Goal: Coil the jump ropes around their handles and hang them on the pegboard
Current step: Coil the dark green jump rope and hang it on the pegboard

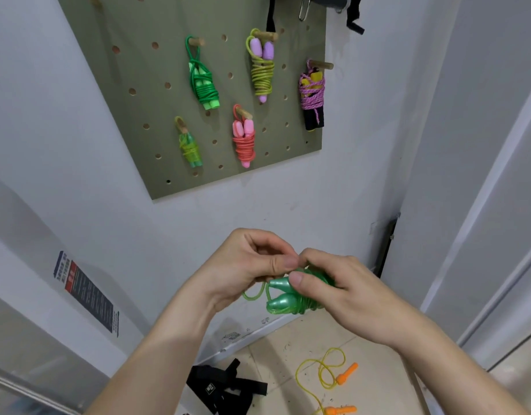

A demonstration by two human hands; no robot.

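Observation:
A green jump rope (283, 296) with two translucent green handles is coiled into a bundle in front of me. My right hand (333, 283) grips the bundle, thumb on the upper handle. My left hand (246, 265) pinches the rope's loose end, and a small loop hangs below it. On the olive pegboard (108, 100) above, several coiled ropes hang from wooden pegs: a bright green one (203, 82), a purple-handled one (262, 67), a black-handled one with pink cord (312, 97), a pink one (244, 137) and a small yellow-green one (189, 145).
On the tiled floor lies an uncoiled yellow rope with orange handles (339, 378), beside black straps (225, 387). A white wall runs behind, with a sticker (87, 292) at lower left. A door frame (479, 235) stands on the right. Black straps and a metal hook (304, 7) hang above.

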